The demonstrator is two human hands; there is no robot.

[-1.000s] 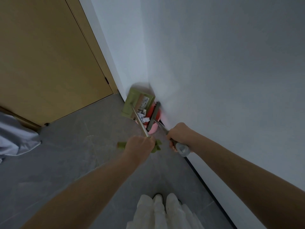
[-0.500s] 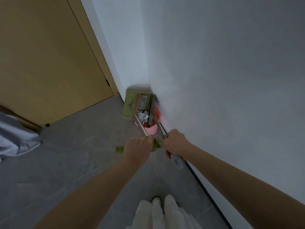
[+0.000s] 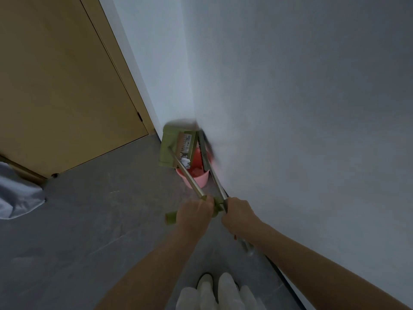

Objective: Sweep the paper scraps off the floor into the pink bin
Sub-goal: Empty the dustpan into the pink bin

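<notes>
The pink bin (image 3: pixel 196 178) stands on the grey floor (image 3: pixel 93 220) in the corner where the two white walls (image 3: pixel 301 108) meet, its rim tight against the right-hand wall. A green dustpan (image 3: pixel 173 146) is tipped up over the bin's far left edge, its open side facing the bin, and a few white paper scraps (image 3: pixel 185 162) lie at the pan's lower lip, just above the bin's red inside. The left hand (image 3: pixel 196 212) has its fingers curled round the green grip at the top of the dustpan's long metal handle (image 3: pixel 190 179), which slants from the hand down to the pan. The right hand (image 3: pixel 238 212) is wrapped round the handle of a broom (image 3: pixel 211 166), whose shaft runs beside the dustpan's, close to the wall, down to a dark, blurred head (image 3: pixel 206 143) at the bin's far right edge; the grey end of that handle sticks out behind the wrist. The two hands sit just beside each other above the floor in front of the bin. A tan door (image 3: pixel 62 86) fills the upper left, a pale blue cloth (image 3: pixel 15 198) lies at the left edge of the floor, and light trousers with a dark shoe (image 3: pixel 205 279) show at the bottom edge.
</notes>
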